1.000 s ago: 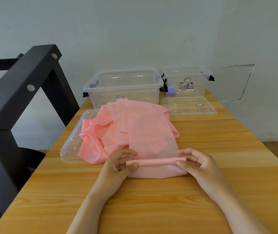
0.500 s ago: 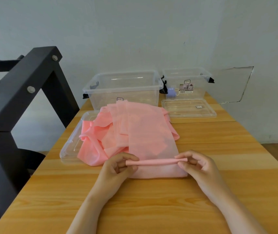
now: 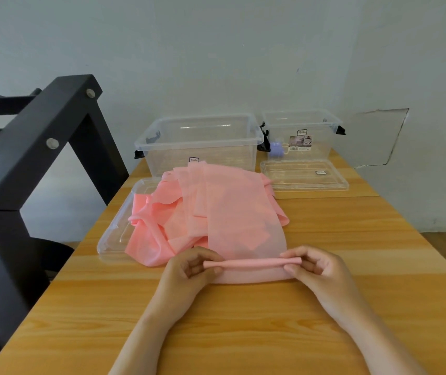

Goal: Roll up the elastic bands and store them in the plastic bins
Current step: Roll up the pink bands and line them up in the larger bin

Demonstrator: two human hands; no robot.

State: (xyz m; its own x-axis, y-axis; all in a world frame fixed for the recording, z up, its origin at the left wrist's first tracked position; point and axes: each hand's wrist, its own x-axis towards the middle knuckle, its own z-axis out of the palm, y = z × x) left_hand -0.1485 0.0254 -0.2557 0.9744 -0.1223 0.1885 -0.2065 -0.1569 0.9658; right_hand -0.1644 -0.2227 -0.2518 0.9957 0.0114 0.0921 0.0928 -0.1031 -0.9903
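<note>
On light wooden worktop (image 3: 243, 334), near edge: thin pink elastic band (image 3: 243, 228), end rolled into narrow tube; left hand (image 3: 186, 274) and right hand (image 3: 322, 272) fingers curled, pinching tube ends. Clear plastic bins (image 3: 200, 144) behind.

Matt pink elastic band (image 3: 243, 226), glossy clear plastic bins (image 3: 200, 144), smooth wood-grain table (image 3: 243, 334), matt black frame (image 3: 26, 158)

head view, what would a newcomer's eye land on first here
The heap of pink elastic bands mid-table draws the eye first, partly lying on a clear lid. At its near edge the left hand and right hand pinch the ends of a thin rolled tube. A large clear bin and a smaller clear bin stand open by the far wall.
</note>
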